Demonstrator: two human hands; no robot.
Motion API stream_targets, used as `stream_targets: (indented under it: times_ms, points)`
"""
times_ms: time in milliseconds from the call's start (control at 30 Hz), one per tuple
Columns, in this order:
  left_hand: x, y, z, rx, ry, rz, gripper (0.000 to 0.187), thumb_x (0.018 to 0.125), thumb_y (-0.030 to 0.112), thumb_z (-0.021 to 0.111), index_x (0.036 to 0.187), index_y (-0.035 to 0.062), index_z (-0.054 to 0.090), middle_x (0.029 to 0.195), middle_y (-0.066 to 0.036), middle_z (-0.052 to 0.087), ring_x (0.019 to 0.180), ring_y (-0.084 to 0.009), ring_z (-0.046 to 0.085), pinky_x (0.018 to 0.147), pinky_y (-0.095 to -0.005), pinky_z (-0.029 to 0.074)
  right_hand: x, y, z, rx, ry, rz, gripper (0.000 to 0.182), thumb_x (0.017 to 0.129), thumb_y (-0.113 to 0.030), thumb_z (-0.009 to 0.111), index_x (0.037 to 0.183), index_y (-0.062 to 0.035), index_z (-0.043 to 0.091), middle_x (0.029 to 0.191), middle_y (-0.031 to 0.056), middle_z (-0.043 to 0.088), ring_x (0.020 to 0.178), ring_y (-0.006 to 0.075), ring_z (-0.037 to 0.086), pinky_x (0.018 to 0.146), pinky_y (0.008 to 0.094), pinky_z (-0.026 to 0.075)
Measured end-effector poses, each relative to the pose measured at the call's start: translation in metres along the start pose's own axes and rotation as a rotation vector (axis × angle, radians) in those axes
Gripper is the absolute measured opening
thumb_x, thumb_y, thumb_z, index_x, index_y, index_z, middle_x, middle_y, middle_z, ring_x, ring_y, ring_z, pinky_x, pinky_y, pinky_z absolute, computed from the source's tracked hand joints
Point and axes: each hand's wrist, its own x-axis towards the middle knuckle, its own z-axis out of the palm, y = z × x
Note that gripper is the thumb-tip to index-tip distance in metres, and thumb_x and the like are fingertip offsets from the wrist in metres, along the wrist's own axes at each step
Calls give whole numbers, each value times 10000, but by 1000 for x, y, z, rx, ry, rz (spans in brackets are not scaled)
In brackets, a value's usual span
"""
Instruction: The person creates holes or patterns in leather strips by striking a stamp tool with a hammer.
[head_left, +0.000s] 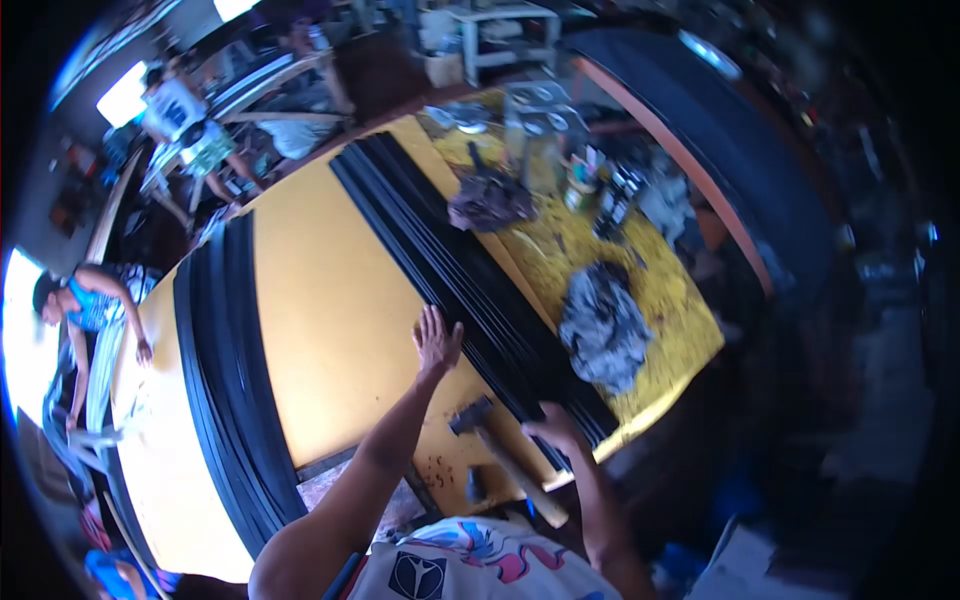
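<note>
A bundle of long black strips (450,270) lies across the yellow table (320,300). My left hand (437,342) rests at the left edge of this bundle, fingers spread, holding nothing. Over the near end of the strips is my right hand (558,432), blurred, its fingers bent toward the strips; what they hold, if anything, is too blurred to tell. A hammer (510,465) with a wooden handle lies between my forearms, beside a small dark object (475,485). A second bundle of black strips (225,370) stretches over the table farther left.
Crumpled grey cloth (605,325), dark cloth (490,200) and a can (580,185) sit on the stained yellow surface at right. A person in blue (95,300) leans at the left table edge; another person (185,120) stands farther back. A framed board (350,490) lies near my body.
</note>
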Motion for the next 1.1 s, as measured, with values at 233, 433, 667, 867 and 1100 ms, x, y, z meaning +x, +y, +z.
stream_targets:
  times_ms: [233, 433, 667, 867, 1100]
  points:
    - [-23, 2, 5, 82, -136, 72, 975, 913, 696, 386, 1533, -1, 101, 1612, -198, 77, 1497, -335, 77, 1163, -567, 154, -34, 33, 7, -602, 321, -73, 680, 791, -342, 721, 1329, -2, 484, 1016, 251, 680, 922, 366, 683, 824, 443, 538]
    - [-19, 8, -6, 87, -169, 49, 1029, 869, 754, 405, 1542, 34, 107, 1618, -174, 84, 1493, -330, 110, 1148, -578, 198, -131, 108, 2, -609, 544, 145, 461, 842, -279, 709, 1223, -63, 565, 1038, 183, 681, 922, 311, 682, 832, 435, 529]
    - [-38, 6, -9, -210, -264, 158, 805, 949, 632, 409, 1462, 16, 339, 1539, -225, 295, 1427, -381, 283, 1150, -418, 296, -89, 64, 71, 441, 972, 245, 728, 905, -416, 616, 1397, 60, 370, 1374, 241, 482, 1225, 324, 503, 1049, 398, 380]
    - [-134, -14, -79, -446, 78, 178, 648, 944, 479, 558, 1340, -30, 498, 1389, -259, 488, 1299, -396, 465, 1096, -423, 376, -55, 43, 76, 600, 983, 317, 630, 812, -398, 664, 1231, 57, 542, 1288, 195, 516, 1141, 272, 484, 1021, 392, 376]
    - [-306, -143, -183, -620, 357, -37, 376, 954, 276, 607, 1208, -2, 606, 1085, -213, 687, 1030, -336, 671, 888, -395, 530, -100, 96, 47, 526, 766, -8, 577, 756, -371, 696, 1225, -70, 547, 1284, 142, 460, 1085, 295, 500, 935, 481, 437]
